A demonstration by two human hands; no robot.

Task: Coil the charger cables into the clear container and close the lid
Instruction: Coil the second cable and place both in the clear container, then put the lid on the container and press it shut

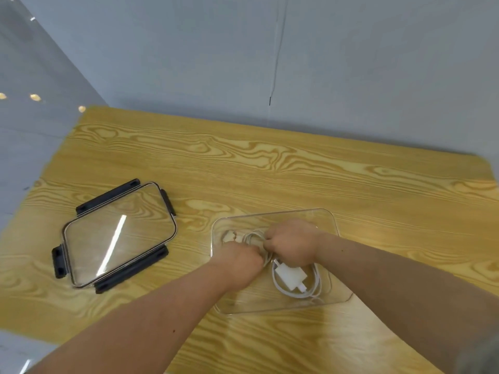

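A clear rectangular container [328, 220] stands on the wooden table, right of centre. Inside its near part lies a white charger plug [291, 276] ringed by a coiled white cable [314, 288]. Both hands reach into the container's far part. My left hand [240, 261] and my right hand [293, 242] are closed side by side on a second bundle of white cable [252, 237], whose loops show between them. The clear lid [118, 236] with black clasps lies flat on the table to the left, apart from the container.
The wooden table [270, 168] runs up to a grey wall at the back; its left edge falls off to a pale floor. A thin dark cord [276, 63] hangs down the wall behind the table.
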